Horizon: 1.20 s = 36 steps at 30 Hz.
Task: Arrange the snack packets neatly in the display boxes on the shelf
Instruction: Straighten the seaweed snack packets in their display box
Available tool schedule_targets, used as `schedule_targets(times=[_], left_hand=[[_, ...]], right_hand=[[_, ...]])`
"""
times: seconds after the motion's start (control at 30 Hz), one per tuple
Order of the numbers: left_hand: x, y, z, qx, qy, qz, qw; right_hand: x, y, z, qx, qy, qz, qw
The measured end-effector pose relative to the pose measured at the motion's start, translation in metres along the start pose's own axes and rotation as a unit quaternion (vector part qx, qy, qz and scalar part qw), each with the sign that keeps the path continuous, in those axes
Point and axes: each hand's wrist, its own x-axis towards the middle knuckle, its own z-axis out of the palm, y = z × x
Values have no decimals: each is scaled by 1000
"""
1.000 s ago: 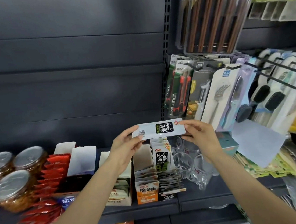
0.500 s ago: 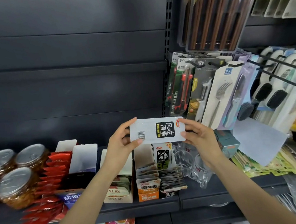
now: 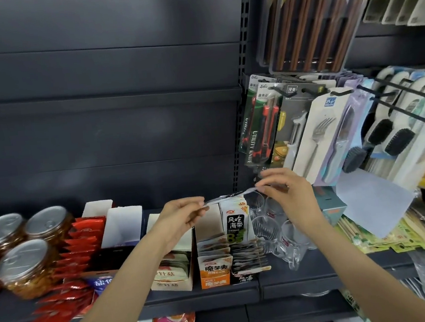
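The dark metal shelf [image 3: 310,280] carries a row of open cardboard display boxes, and the black-and-white one [image 3: 240,278] at the right end is already crowded with upright white seaweed packets [image 3: 236,224]. Just beside it on the right stand clear glass mugs [image 3: 288,242]. Above that box both hands hold 1 thin white snack packet [image 3: 226,198] flat and edge-on, the left hand [image 3: 183,216] pinching its left end and the right hand [image 3: 285,192] pinching its right end with fingers curled. The packet looks floppy, so pushed down into so tight a row it may buckle, ride over its neighbours or tip them forward. A right wrist swinging low could knock the mugs
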Motion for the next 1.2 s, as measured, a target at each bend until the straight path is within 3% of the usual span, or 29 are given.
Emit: schedule_targets(times=[0.13, 0.23, 0.33, 0.47, 0.67, 1.2], left_hand=[[4, -5, 6, 148, 23, -35, 988], [10, -18, -1, 303, 21, 32, 952], [11, -26, -10, 406, -47, 64, 910], [9, -33, -10, 448, -116, 44, 885], [9, -35, -12, 500, -123, 71, 854], [19, -35, -14, 486, -129, 71, 862]], right_hand=[[0, 1, 1, -66, 20, -20, 997], [2, 7, 0, -106, 38, -26, 993], [4, 18, 0, -171, -2, -32, 985], [-1, 26, 10, -222, -59, -60, 971], [5, 23, 29, -227, -85, -92, 966], [15, 27, 39, -187, -96, -85, 974]])
